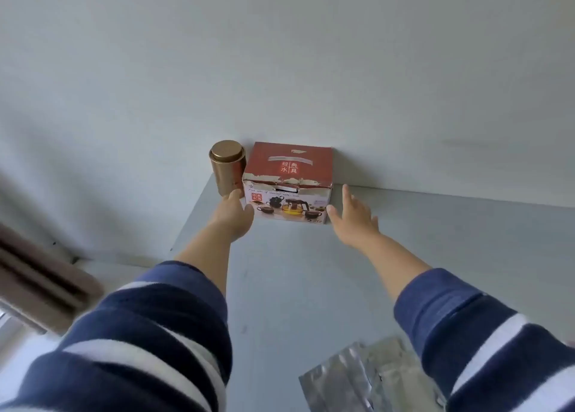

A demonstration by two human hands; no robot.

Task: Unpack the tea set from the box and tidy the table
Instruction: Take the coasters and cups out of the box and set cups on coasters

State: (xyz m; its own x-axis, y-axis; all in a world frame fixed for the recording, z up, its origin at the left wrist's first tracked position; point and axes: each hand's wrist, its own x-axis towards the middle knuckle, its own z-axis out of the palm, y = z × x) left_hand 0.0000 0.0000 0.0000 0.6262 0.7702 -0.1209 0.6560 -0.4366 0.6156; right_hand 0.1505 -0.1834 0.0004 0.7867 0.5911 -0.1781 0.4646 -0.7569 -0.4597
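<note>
A closed red and white tea set box (pixel 287 175) with a teapot picture on its front stands at the far edge of the grey table (pixel 295 287), against the wall. My left hand (pixel 233 215) is at the box's left front corner, its thumb touching the front face. My right hand (pixel 354 217) is spread open just off the box's right front corner, its thumb near the edge. Both arms wear blue and white striped sleeves.
A gold tea tin (pixel 226 167) with a round lid stands right beside the box on its left, just behind my left hand. Silver foil packets (pixel 373 377) lie near the table's front edge. A brown wooden piece (pixel 40 274) is at the left.
</note>
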